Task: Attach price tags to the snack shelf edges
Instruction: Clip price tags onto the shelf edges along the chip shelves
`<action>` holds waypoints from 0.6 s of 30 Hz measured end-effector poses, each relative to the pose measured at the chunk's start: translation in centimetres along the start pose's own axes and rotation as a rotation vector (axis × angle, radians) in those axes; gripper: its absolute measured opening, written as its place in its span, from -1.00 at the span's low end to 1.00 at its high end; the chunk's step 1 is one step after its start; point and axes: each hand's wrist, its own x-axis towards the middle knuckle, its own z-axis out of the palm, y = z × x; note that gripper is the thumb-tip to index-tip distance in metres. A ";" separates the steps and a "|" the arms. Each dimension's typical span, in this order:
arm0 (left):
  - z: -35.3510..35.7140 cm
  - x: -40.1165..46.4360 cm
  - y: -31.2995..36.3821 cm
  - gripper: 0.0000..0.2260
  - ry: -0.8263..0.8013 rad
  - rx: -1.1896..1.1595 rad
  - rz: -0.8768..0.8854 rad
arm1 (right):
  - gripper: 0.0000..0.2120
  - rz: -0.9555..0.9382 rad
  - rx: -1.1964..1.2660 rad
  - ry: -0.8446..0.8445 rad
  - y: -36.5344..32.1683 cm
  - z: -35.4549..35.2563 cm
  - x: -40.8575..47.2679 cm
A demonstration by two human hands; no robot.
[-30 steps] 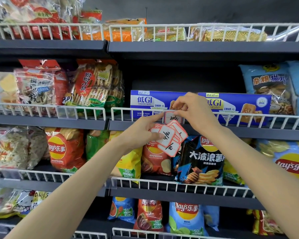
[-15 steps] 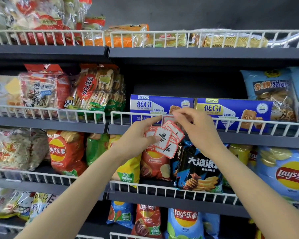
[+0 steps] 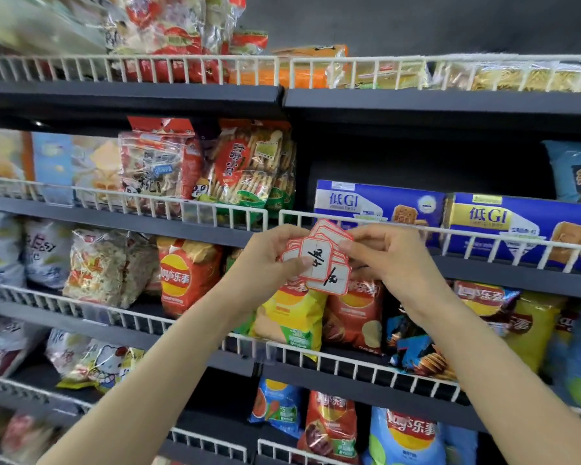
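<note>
Price tags (image 3: pixel 319 263): matt paper, red-bordered
Wire rails (image 3: pixel 483 245): white-coated metal
Shelf edges (image 3: pixel 131 219): matt dark metal
Chip bags (image 3: pixel 185 276): glossy plastic film

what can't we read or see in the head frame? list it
- Price tags: fanned stack, only the top two faces show; the count and the lower tags are hidden by overlap.
- Handwriting on the top tags: too blurred to read.
- Left hand and right hand: fingertips behind the stack, hidden by the tags.
- Light blue bag: cut off by the right edge.
- Far-left bags: blurred.
</note>
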 end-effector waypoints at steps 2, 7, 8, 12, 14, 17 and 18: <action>-3.1 -0.6 -0.6 -0.75 0.000 -0.015 -0.013 | -0.90 -0.004 0.020 -0.017 -0.5 3.0 0.7; -11.9 -1.5 -2.0 -0.76 0.055 0.056 0.008 | -0.86 0.004 0.104 -0.054 -1.4 11.8 3.0; -13.6 -1.4 -2.2 -0.76 0.056 0.065 0.003 | -0.86 0.013 0.136 -0.046 -1.7 13.5 3.5; -19.4 -0.4 -3.2 -0.76 0.055 0.089 -0.014 | -0.84 0.062 0.240 0.034 -2.5 19.4 5.5; -21.4 0.1 -3.6 -0.74 0.015 0.091 -0.010 | -0.83 0.059 0.211 0.099 -2.6 21.4 6.2; -23.5 0.6 -4.1 -0.74 -0.041 0.117 0.019 | -0.84 0.036 0.148 0.198 -2.9 23.1 6.9; -24.0 0.6 -4.3 -0.73 -0.051 0.128 0.032 | -0.84 0.022 0.127 0.219 -3.1 23.5 6.9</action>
